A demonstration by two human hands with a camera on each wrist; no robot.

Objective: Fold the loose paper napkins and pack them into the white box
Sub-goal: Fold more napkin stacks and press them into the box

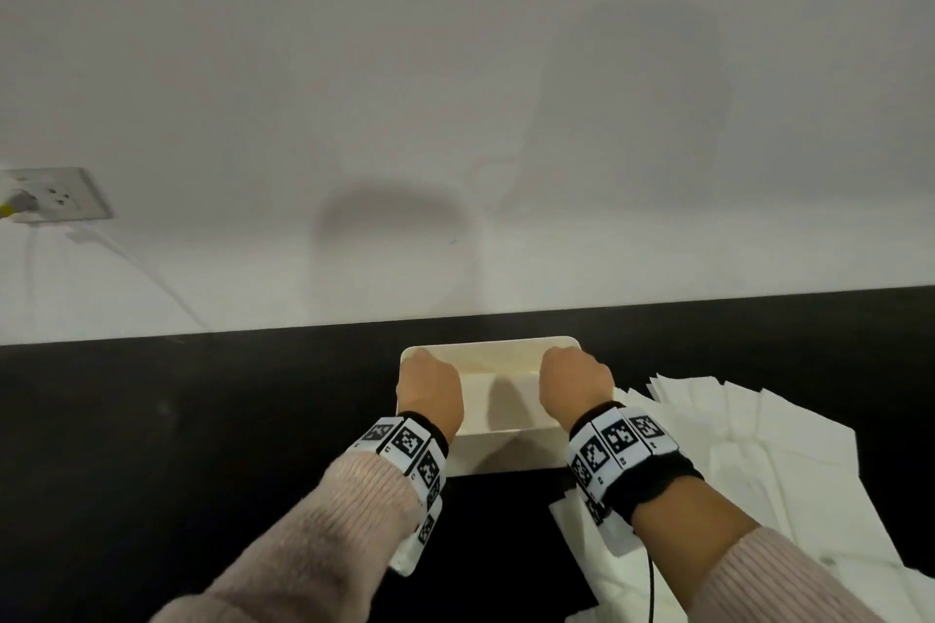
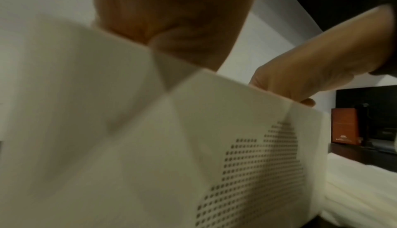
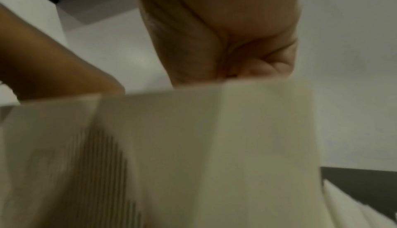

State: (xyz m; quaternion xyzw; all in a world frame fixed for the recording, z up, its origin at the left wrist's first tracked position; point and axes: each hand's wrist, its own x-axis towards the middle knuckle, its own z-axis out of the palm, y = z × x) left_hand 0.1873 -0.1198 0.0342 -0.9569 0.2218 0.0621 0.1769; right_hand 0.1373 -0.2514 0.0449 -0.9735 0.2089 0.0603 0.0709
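The white box stands on the black table just in front of me; its perforated wall fills the left wrist view and the right wrist view. A folded white napkin lies stretched inside it between my hands. My left hand dips into the box at its left end and my right hand at its right end. Both have knuckles up and fingers curled down on the napkin's ends. The box wall hides the fingertips. Loose napkins lie spread to the right of the box.
A pale wall rises right behind the table's far edge. On it at the left sits a socket with a white cable hanging down. More napkins lie under my right forearm. An orange box stands far off.
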